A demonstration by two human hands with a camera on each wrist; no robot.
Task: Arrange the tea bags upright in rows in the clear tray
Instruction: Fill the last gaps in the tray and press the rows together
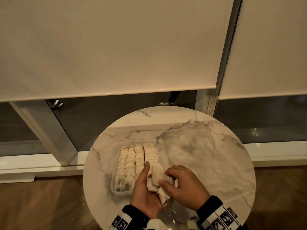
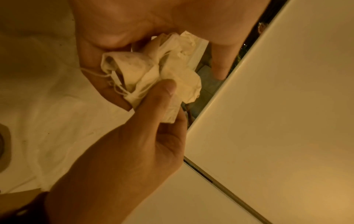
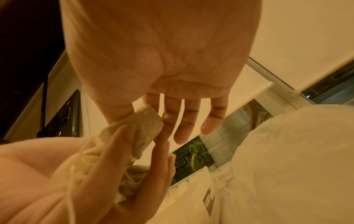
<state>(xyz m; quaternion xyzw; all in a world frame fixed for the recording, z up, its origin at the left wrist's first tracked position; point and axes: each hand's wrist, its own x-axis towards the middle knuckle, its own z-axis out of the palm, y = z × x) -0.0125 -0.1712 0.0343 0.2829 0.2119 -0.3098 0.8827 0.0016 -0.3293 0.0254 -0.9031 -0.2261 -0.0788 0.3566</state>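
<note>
A clear tray point(image 1: 122, 193) stands on the round marble table point(image 1: 216, 188), packed with several rows of upright tea bags point(image 1: 131, 161). Just to its right, at the near end of the rightmost row, my left hand point(image 1: 149, 181) holds a loose bunch of tea bags point(image 1: 156, 184) in its palm, with the thumb point(image 2: 164, 91) pressing on the bunch point(image 2: 153, 72). My right hand point(image 1: 169, 178) reaches over the bunch and pinches one tea bag point(image 3: 145, 121) between thumb and forefinger; its other fingers point(image 3: 212, 121) are stretched out. The hands hide the tray's near right corner.
A crumpled clear plastic bag point(image 1: 191, 146) lies on the table to the right of the tray. A few more pale tea bags point(image 1: 191, 223) lie at the near table edge between my wrists. Roller blinds point(image 1: 116, 47) and a window sill lie beyond the table.
</note>
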